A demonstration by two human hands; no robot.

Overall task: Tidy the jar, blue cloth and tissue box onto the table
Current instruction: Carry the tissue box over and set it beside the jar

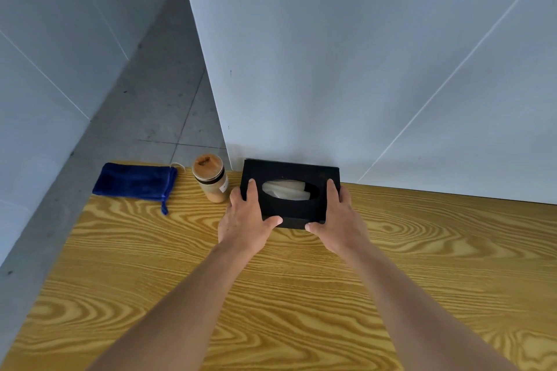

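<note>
A black tissue box with white tissue showing in its oval slot sits at the far edge of the wooden table, against the wall. My left hand grips its left end and my right hand grips its right end, thumbs on the near side. Just left of the box stands a jar with a wooden lid and tan contents, upright on the table. Further left a folded blue cloth lies at the table's far left corner.
A pale grey wall panel rises directly behind the table. To the left, past the table's edge, there is a grey tiled floor and another pale wall.
</note>
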